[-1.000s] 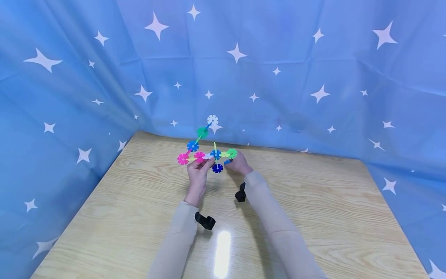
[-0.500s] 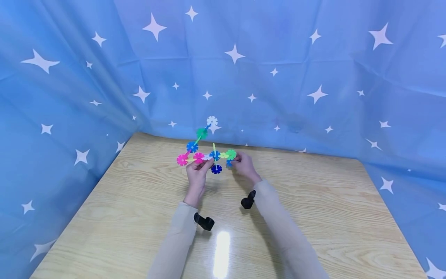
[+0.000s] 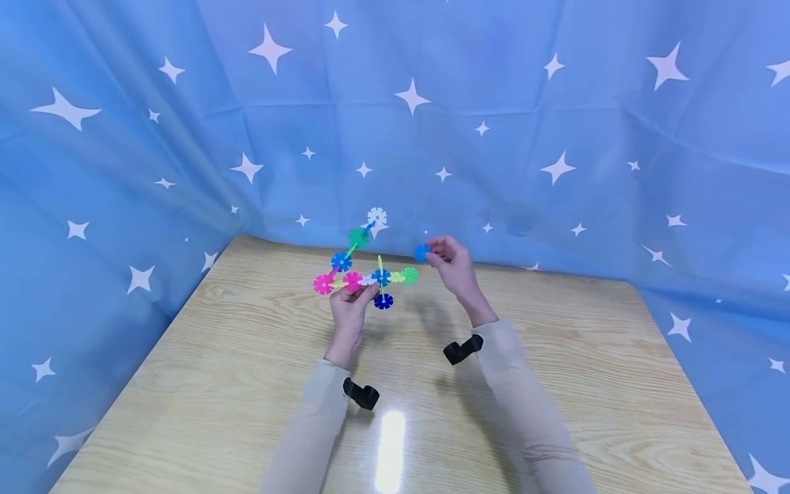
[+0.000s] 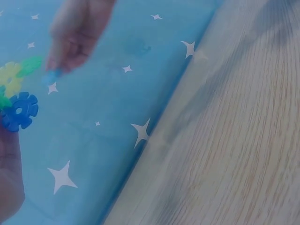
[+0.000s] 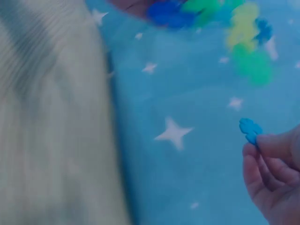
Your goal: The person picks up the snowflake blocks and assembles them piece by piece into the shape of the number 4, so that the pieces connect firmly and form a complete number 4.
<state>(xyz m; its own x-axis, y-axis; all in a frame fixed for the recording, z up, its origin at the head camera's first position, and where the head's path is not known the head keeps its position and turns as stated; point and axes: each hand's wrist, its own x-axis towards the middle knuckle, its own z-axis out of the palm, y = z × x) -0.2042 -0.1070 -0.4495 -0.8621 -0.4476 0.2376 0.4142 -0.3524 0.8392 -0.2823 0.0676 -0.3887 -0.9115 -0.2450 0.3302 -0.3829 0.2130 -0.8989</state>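
My left hand (image 3: 348, 315) holds up a linked chain of notched plastic snowflake discs, gripping it near a pink disc (image 3: 352, 280) and a white one. From there the chain bends up through a green disc (image 3: 358, 237) to a white disc (image 3: 377, 217). Toward the right it runs through a blue disc (image 3: 380, 276) to a light green end disc (image 3: 409, 275), with a dark blue disc (image 4: 19, 111) hanging below. Apart from the chain, up and to the right, my right hand (image 3: 458, 271) pinches a single blue snowflake disc (image 5: 250, 130) between thumb and fingers.
Both hands are above a pale wooden table (image 3: 586, 370). A blue curtain (image 3: 494, 178) with white stars stands along its back and sides. Each wrist carries a small black camera, such as the left one (image 3: 361, 394).
My right hand has moved up and to the right, taking the blue disc away from the chain's light green end. The left hand and the chain have stayed nearly still.
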